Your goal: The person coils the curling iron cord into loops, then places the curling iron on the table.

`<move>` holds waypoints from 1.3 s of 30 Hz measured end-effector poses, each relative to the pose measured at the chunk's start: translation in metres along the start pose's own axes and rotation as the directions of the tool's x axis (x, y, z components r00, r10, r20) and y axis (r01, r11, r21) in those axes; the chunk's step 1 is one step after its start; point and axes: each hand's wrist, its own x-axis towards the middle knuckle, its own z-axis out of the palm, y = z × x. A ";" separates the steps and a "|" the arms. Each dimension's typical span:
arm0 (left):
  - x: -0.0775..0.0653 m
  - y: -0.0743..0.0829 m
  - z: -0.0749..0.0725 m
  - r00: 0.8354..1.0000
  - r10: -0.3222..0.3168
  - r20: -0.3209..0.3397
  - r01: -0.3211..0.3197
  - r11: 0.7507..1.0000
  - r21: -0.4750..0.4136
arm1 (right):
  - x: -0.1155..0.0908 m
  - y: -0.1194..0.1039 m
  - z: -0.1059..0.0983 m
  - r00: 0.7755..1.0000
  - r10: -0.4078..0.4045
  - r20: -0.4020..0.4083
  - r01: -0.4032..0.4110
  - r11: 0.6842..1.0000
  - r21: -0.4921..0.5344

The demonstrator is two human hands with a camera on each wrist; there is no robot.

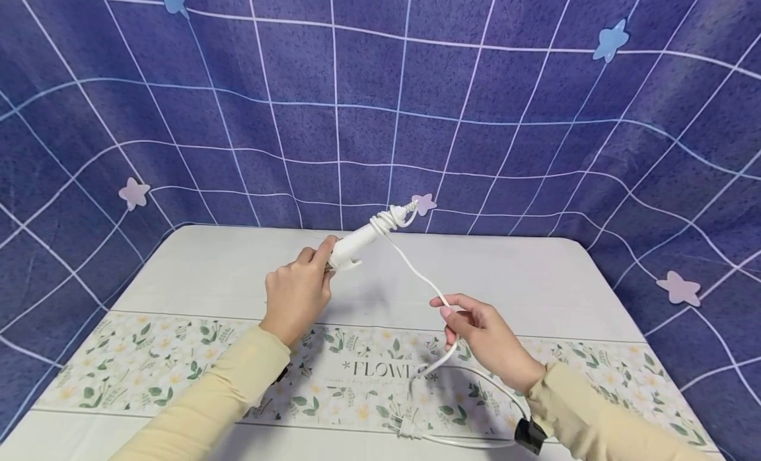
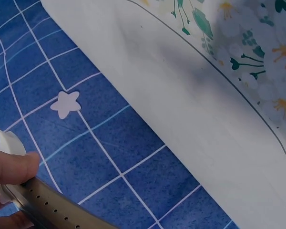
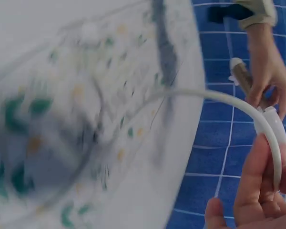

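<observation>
A white-handled curling iron (image 1: pixel 357 244) is held up above the table, tilted with its cord end toward the upper right. My left hand (image 1: pixel 297 292) grips it around the barrel end. In the left wrist view the barrel (image 2: pixel 62 210) looks brown with a row of small holes. Several turns of white cord (image 1: pixel 419 269) wrap the handle's cord end, and one length runs down to my right hand (image 1: pixel 493 339). There the thumb and fingers pinch the cord. The rest loops down to a white plug (image 1: pixel 407 429) low in the head view.
The white table (image 1: pixel 505 269) has a floral printed band (image 1: pixel 196 368) with the word FLOWER. Behind and beside it hangs a blue grid-patterned cloth (image 1: pixel 368 137) with stars. A black device (image 1: pixel 530 436) sits at my right wrist, close to the cord loop.
</observation>
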 end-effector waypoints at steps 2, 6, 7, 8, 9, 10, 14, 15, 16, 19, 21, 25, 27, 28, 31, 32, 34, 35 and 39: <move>0.001 0.000 0.000 1.000 0.002 0.001 -0.002 1.000 0.002 | -0.001 -0.001 0.001 1.000 -0.010 -0.028 0.009 0.999 -0.051; 0.001 0.000 -0.001 1.000 0.005 0.003 -0.005 1.000 0.011 | -0.002 -0.006 0.002 0.998 -0.052 -0.027 0.045 0.977 -0.209; 0.001 0.000 -0.001 1.000 0.006 0.004 -0.006 1.000 0.013 | -0.003 -0.008 0.002 0.998 -0.069 -0.014 0.063 0.964 -0.258; 0.000 0.000 -0.001 1.000 0.010 0.006 -0.010 1.000 0.016 | -0.003 -0.010 0.002 0.996 -0.091 0.003 0.088 0.949 -0.304; 0.000 0.001 0.000 1.000 0.017 0.007 -0.017 1.000 0.021 | -0.003 -0.012 0.003 0.993 -0.113 0.024 0.115 0.931 -0.348; -0.001 0.001 0.000 1.000 0.026 0.007 -0.026 0.999 0.025 | -0.004 -0.015 0.003 0.989 -0.140 0.046 0.147 0.909 -0.391; -0.003 0.003 0.002 0.996 0.085 -0.005 -0.085 0.995 0.047 | -0.004 -0.025 0.005 0.946 -0.293 0.139 0.321 0.788 -0.525; -0.004 0.003 0.002 0.995 0.100 -0.011 -0.100 0.994 0.053 | -0.005 -0.027 0.006 0.932 -0.330 0.151 0.356 0.748 -0.560; -0.005 0.004 0.003 0.993 0.116 -0.017 -0.115 0.992 0.058 | -0.005 -0.030 0.006 0.917 -0.365 0.159 0.383 0.702 -0.600; -0.008 0.005 0.004 0.987 0.159 -0.025 -0.157 0.985 0.071 | -0.005 -0.036 0.006 0.878 -0.451 0.161 0.421 0.567 -0.708; -0.010 0.005 0.006 0.982 0.185 -0.029 -0.182 0.980 0.078 | -0.004 -0.039 0.006 0.857 -0.490 0.160 0.429 0.506 -0.748; -0.014 0.005 0.008 0.971 0.235 -0.031 -0.231 0.967 0.105 | -0.002 -0.047 0.004 0.816 -0.552 0.169 0.457 0.439 -0.774; -0.016 0.006 0.009 0.965 0.260 -0.027 -0.255 0.959 0.124 | 0.000 -0.050 0.003 0.796 -0.579 0.176 0.472 0.412 -0.779; -0.016 0.006 0.010 0.962 0.271 -0.022 -0.266 0.954 0.136 | 0.001 -0.052 0.002 0.788 -0.590 0.178 0.477 0.401 -0.782; -0.019 0.007 0.009 0.953 0.303 -0.001 -0.299 0.941 0.158 | 0.005 -0.059 -0.002 0.767 -0.619 0.171 0.484 0.381 -0.788; -0.020 0.008 0.009 0.950 0.312 0.008 -0.309 0.937 0.161 | 0.007 -0.061 -0.003 0.761 -0.627 0.167 0.484 0.377 -0.790; -0.021 0.010 0.008 0.945 0.327 0.023 -0.326 0.931 0.164 | 0.010 -0.065 -0.006 0.751 -0.641 0.159 0.485 0.373 -0.791; -0.022 0.011 0.007 0.942 0.334 0.029 -0.334 0.929 0.160 | 0.012 -0.066 -0.007 0.748 -0.645 0.155 0.485 0.373 -0.791; -0.024 0.015 0.006 0.935 0.353 0.038 -0.355 0.923 0.148 | 0.019 -0.071 -0.010 0.744 -0.652 0.149 0.488 0.378 -0.787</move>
